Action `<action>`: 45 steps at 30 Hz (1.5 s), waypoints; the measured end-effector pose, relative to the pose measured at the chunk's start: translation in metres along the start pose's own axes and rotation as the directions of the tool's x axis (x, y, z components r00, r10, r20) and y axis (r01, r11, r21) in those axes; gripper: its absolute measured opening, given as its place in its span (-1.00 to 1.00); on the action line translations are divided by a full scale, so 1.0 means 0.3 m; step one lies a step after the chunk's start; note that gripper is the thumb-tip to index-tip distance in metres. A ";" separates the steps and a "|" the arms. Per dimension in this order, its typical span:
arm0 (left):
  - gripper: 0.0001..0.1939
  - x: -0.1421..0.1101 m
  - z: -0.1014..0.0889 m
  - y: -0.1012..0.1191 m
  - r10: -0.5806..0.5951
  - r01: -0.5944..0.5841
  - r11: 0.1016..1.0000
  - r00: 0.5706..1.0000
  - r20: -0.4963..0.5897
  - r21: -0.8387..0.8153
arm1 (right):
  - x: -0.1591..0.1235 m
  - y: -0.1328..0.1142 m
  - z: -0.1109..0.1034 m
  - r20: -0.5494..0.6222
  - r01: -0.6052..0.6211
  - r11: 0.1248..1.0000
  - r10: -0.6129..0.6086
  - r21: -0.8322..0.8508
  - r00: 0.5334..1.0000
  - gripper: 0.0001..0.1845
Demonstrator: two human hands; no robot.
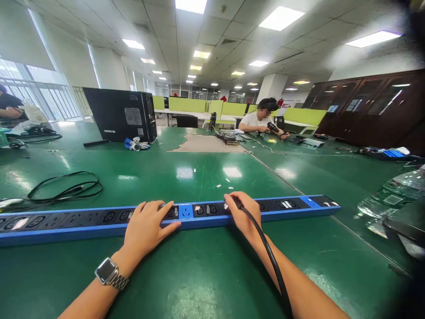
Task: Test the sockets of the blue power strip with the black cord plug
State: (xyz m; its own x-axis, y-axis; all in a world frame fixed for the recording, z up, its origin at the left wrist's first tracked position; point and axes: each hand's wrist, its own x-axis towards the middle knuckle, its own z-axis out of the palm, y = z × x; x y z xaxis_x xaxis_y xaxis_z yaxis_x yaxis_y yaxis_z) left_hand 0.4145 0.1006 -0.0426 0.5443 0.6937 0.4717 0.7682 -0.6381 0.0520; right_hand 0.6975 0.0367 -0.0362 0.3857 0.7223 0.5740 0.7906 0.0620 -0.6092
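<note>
A long blue power strip (279, 215) with a black face and rows of sockets lies across the green table. Over its middle lies my left hand (148, 226), fingers curved across the top and thumb along the near side, holding it. A watch (111, 272) is on that wrist. My right hand (244, 217) is closed around the plug end of a black power cord (270, 254), at the sockets right of the bright blue outlet (185, 212). The plug is mostly hidden by my fingers, so I cannot tell whether it sits in a socket. The cord trails back along my right forearm.
A coiled black cable (66, 190) lies at left. Behind stand a black computer tower (116, 115) and crumpled gloves (136, 144). Plastic bottles (395, 195) lie at right. Across the table, a person (255, 119) holds a dark tool. Small white scraps (227, 180) dot the surface.
</note>
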 end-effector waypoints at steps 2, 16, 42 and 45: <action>-0.39 -0.002 0.000 0.000 -0.007 0.007 1.000 1.000 -0.010 -0.005 | -0.003 0.011 -0.012 -0.010 0.013 1.000 -0.013 -0.019 1.000 -0.65; -0.36 -0.003 0.015 -0.005 -0.001 0.001 1.000 0.998 -0.067 0.012 | -0.020 -0.017 0.025 0.042 0.133 0.962 -0.127 -0.237 0.991 -0.69; -0.40 -0.007 0.019 -0.002 -0.002 0.007 0.999 0.995 -0.096 0.048 | -0.060 -0.035 0.050 -0.071 -0.038 0.995 0.044 0.090 0.997 -0.71; -0.42 -0.007 0.021 -0.001 -0.001 0.006 0.999 0.994 -0.109 0.041 | -0.031 -0.053 0.024 -0.126 0.052 0.993 -0.039 0.103 0.991 -0.72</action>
State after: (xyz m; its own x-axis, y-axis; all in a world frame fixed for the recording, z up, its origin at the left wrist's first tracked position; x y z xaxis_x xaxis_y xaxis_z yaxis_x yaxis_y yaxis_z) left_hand 0.4153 0.1014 -0.0492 0.5036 0.6542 0.5643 0.7843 -0.6201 0.0190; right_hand 0.6780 0.0340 -0.0356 0.4114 0.6271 0.6615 0.7566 0.1698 -0.6315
